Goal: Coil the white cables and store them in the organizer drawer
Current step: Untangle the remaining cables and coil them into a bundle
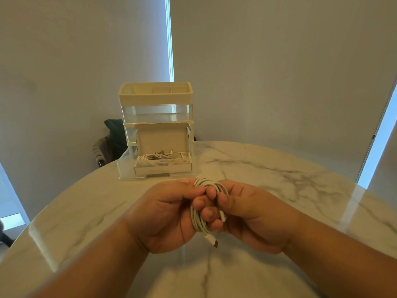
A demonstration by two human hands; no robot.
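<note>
A coiled white cable [197, 220] sits between both hands above the marble table [279, 179]. My left hand [165, 214] grips the coil's left side, fingers curled round the loops. My right hand [251, 214] holds the right side, its thumb pressed on the strands. One plug end [211, 240] hangs out below the hands. Behind them stands a cream and clear organizer [155, 112]. Its bottom drawer [126, 168] is pulled out and carries an open cardboard box [163, 167] with more white cables [159, 159] in it.
The organizer has an open compartment tray on top [155, 91]. A dark chair with a garment [109, 143] stands behind the table at the left. Bright window strips [170, 39] show between the blinds. The table edge curves round at left and right.
</note>
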